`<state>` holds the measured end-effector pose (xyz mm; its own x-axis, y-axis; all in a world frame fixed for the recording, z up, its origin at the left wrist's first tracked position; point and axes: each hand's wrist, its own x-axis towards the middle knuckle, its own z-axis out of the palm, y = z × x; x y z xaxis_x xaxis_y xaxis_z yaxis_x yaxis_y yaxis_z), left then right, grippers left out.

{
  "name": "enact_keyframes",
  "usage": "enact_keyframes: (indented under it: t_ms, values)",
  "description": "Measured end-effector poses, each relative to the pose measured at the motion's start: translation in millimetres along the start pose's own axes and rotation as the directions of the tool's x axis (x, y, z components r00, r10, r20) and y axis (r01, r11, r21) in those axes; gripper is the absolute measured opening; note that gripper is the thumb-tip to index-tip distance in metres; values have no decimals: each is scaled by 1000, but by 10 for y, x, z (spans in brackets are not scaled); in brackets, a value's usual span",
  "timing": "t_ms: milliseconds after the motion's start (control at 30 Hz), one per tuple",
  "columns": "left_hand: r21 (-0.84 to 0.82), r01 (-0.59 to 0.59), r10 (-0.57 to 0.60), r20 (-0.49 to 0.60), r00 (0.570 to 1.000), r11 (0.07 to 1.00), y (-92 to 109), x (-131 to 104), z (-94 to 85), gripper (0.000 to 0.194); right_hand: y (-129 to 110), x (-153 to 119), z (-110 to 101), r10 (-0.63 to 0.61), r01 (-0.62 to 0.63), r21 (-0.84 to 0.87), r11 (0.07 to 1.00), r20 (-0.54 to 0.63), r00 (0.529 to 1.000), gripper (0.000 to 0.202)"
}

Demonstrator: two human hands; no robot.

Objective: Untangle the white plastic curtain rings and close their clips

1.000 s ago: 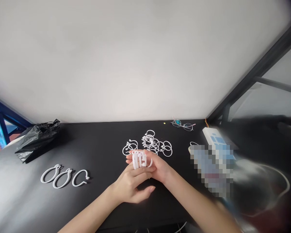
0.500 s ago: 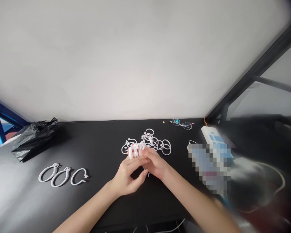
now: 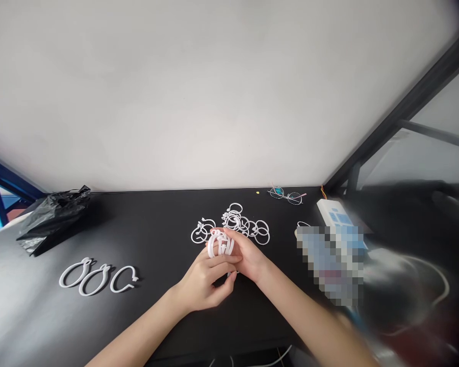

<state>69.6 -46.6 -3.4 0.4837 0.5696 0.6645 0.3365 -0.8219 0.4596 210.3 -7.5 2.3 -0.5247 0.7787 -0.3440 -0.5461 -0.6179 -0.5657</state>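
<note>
Several white rings (image 3: 221,244) are bunched side by side between my two hands. My left hand (image 3: 208,278) has its fingers curled under and around the bunch, with the thumb pointing right. My right hand (image 3: 246,255) grips the same rings from the right, its fingers partly hidden behind them. Behind my hands lies a loose pile of white rings (image 3: 233,220), with a few more rings (image 3: 199,234) at its left. A small white piece shows just below my right palm.
Three larger white rings (image 3: 94,280) lie at the left of the black table (image 3: 156,219). A black plastic bag (image 3: 57,219) rests at the back left. Glasses (image 3: 286,195), a white power strip (image 3: 338,216) and a blurred-out flat object (image 3: 329,265) are on the right.
The held rings have shifted slightly right and down and turned, so more of their round faces show. My right fingers have moved off their front. The rings on the table are unmoved.
</note>
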Motion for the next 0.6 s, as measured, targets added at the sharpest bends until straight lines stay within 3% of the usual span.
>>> enact_keyframes:
  t_ms: [100, 267, 600]
  values:
    - [34, 41, -40, -29, 999, 999, -9, -4, 7, 19, -50, -22, 18, 30, -30, -3, 1000, 77, 997, 34]
    - [55, 118, -105, -198, 975, 991, -42, -12, -20, 20, -108, -56, 43, 12, -13, 3, 1000, 269, 963, 23]
    - [41, 20, -11, -207, 978, 999, 6, 18, -59, 28, -94, -30, 17, 83, -88, 17, 996, 193, 978, 30]
